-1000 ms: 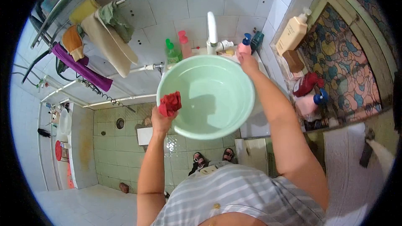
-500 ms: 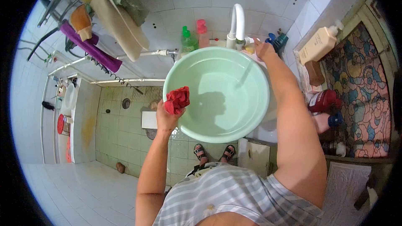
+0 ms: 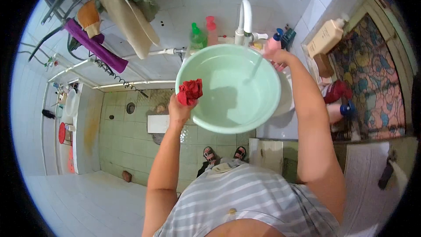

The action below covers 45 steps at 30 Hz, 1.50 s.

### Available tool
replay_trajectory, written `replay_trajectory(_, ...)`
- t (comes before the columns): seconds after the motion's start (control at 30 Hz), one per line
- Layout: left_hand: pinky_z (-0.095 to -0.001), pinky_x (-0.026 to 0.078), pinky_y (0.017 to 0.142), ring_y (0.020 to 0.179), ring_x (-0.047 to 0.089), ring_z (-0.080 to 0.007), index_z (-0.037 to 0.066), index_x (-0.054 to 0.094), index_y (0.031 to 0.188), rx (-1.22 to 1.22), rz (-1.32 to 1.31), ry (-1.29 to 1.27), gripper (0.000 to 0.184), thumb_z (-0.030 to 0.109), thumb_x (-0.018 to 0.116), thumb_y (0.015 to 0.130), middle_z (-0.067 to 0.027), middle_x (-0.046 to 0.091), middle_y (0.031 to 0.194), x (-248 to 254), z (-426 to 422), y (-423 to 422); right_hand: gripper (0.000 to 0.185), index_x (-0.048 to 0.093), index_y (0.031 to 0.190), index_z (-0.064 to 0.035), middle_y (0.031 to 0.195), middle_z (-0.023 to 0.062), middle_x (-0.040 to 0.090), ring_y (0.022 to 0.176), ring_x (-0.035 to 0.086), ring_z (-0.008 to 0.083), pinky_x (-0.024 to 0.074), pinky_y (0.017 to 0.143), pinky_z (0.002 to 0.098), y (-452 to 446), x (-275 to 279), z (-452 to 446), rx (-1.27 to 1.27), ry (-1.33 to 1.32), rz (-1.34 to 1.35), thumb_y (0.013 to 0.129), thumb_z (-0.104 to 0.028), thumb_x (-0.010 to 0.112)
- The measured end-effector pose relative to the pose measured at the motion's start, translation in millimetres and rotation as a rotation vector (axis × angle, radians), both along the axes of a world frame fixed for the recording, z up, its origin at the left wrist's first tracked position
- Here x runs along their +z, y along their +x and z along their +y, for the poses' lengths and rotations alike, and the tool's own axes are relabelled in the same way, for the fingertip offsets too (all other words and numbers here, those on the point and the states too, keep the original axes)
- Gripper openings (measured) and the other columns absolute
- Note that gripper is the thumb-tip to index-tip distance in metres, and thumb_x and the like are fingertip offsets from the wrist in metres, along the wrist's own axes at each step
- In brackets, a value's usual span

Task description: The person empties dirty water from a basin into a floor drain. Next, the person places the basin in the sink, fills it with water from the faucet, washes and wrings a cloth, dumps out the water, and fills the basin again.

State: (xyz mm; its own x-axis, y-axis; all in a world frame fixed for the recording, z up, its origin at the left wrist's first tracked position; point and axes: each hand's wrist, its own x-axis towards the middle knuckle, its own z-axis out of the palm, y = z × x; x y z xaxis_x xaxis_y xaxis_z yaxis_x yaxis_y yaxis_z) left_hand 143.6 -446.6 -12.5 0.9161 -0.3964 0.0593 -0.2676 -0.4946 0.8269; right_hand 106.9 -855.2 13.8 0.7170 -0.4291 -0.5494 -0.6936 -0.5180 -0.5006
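Observation:
A crumpled red cloth (image 3: 190, 92) is bunched in my left hand (image 3: 179, 112), which is closed around it at the left rim of a pale green plastic basin (image 3: 237, 128). My right hand (image 3: 280, 57) is at the basin's right rim, its fingers curled at the edge and partly hidden. Just behind that hand stands a pink bottle with a blue top (image 3: 272, 44). A white faucet (image 3: 247, 15) arches over the basin's far side. Water lies in the basin, with a dark shadow across it; whether the faucet is running I cannot tell.
Green (image 3: 198, 39) and pink (image 3: 211, 30) bottles stand behind the basin. A cream pump bottle (image 3: 325, 38) and a dark red bottle (image 3: 337, 91) are on the right ledge. Towels, including a purple one (image 3: 94, 50), hang at upper left. A white sink edge (image 3: 280, 125) shows below the basin.
My right hand has come away from the faucet handle to the basin's right rim, uncovering the pink bottle. The basin's near rim appears farther from my body. My left hand still holds the red cloth.

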Motion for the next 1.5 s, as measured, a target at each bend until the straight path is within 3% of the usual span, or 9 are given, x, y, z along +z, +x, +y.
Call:
replay_trajectory(0.03, -0.0325, 0.044, 0.073, 0.082, 0.058, -0.0262, 0.003, 0.059, 0.09, 0.007, 0.031, -0.025, 0.037, 0.018, 0.073, 0.059, -0.0135, 0.06, 0.088, -1, -1, 1, 0.038, 0.059, 0.081, -0.0024, 0.065, 0.0084, 0.056, 0.045, 0.049, 0.0156, 0.0469, 0.042, 0.0285, -13, 6, 9, 0.038, -0.007, 0.094, 0.074, -0.04, 0.059)
replay_trajectory(0.13, -0.0351, 0.044, 0.071, 0.08, 0.057, -0.0286, 0.004, 0.06, 0.088, -0.001, 0.05, -0.073, 0.037, 0.022, 0.074, 0.059, -0.0147, 0.058, 0.088, -21, 3, 8, 0.038, 0.059, 0.077, 0.0015, 0.07, 0.013, 0.058, 0.05, 0.054, 0.0191, 0.0465, 0.041, 0.031, -40, -23, 8, 0.057, -0.086, 0.051, 0.073, -0.036, 0.059)
replay_trajectory(0.33, -0.0355, 0.044, 0.072, 0.081, 0.056, -0.0292, 0.003, 0.06, 0.089, -0.041, 0.002, -0.065, 0.041, 0.023, 0.075, 0.057, -0.0152, 0.057, 0.088, -32, 11, 8, 0.041, 0.05, 0.101, 0.0052, 0.096, 0.0258, 0.055, 0.088, 0.056, 0.0358, 0.0459, 0.074, 0.0404, -66, -57, 39, -0.183, -0.554, -0.202, 0.072, -0.022, 0.054)
replay_trajectory(0.43, -0.0358, 0.043, 0.074, 0.081, 0.055, -0.0288, 0.003, 0.06, 0.09, -0.053, 0.005, -0.034, 0.043, 0.024, 0.076, 0.056, -0.0151, 0.057, 0.088, -24, 12, 4, 0.047, 0.043, 0.111, 0.0027, 0.104, 0.0263, 0.052, 0.1, 0.05, 0.0364, 0.0388, 0.086, 0.04, -81, -29, 68, -0.301, -0.472, -0.192, 0.072, -0.021, 0.054)
replay_trajectory(0.53, -0.0366, 0.043, 0.077, 0.083, 0.055, -0.0286, 0.003, 0.058, 0.094, -0.102, 0.065, -0.005, 0.049, 0.025, 0.077, 0.055, -0.0155, 0.056, 0.09, -14, 9, 3, 0.043, 0.044, 0.113, -0.0047, 0.108, 0.0195, 0.052, 0.102, 0.049, 0.0345, 0.0388, 0.086, 0.0405, -88, -30, 73, -0.342, -0.471, -0.203, 0.073, -0.019, 0.051)
replay_trajectory(0.9, -0.0369, 0.041, 0.084, 0.1, 0.048, -0.0342, 0.004, 0.04, 0.116, -0.218, 0.011, 0.227, 0.081, 0.037, 0.078, 0.053, -0.0222, 0.046, 0.102, -28, 14, 13, 0.042, 0.047, 0.11, -0.0035, 0.104, 0.02, 0.054, 0.099, 0.051, 0.034, 0.0404, 0.084, 0.0408, -100, -22, 87, -0.388, -0.48, -0.29, 0.074, -0.023, 0.056)
replay_trajectory(1.1, -0.0353, 0.04, 0.082, 0.098, 0.051, -0.0346, 0.002, 0.034, 0.118, 0.009, 0.08, -0.086, 0.057, 0.016, 0.063, 0.07, -0.0259, 0.051, 0.101, -31, 11, 6, 0.042, 0.047, 0.112, -0.0045, 0.106, 0.02, 0.054, 0.099, 0.051, 0.0336, 0.04, 0.085, 0.0406, -103, -27, 88, -0.407, -0.483, -0.268, 0.075, -0.024, 0.056)
replay_trajectory(1.2, -0.0325, 0.044, 0.075, 0.088, 0.053, -0.0227, -0.002, 0.04, 0.109, 0.104, -0.009, -0.144, 0.047, 0.004, 0.061, 0.067, -0.0158, 0.052, 0.102, -59, 10, 14, 0.043, 0.047, 0.112, -0.0046, 0.106, 0.0199, 0.054, 0.099, 0.051, 0.0332, 0.0401, 0.085, 0.0403, -102, -27, 86, -0.407, -0.465, -0.248, 0.075, -0.024, 0.056)
replay_trajectory(1.5, -0.0316, 0.042, 0.077, 0.09, 0.053, -0.0218, -0.002, 0.041, 0.111, 0.057, 0.222, -0.221, 0.045, 0.0, 0.055, 0.068, -0.0141, 0.054, 0.099, -56, 8, 19, 0.04, 0.048, 0.11, -0.0035, 0.106, 0.019, 0.054, 0.099, 0.051, 0.033, 0.0409, 0.084, 0.0404, -106, -30, 86, -0.409, -0.449, -0.217, 0.075, -0.022, 0.055)
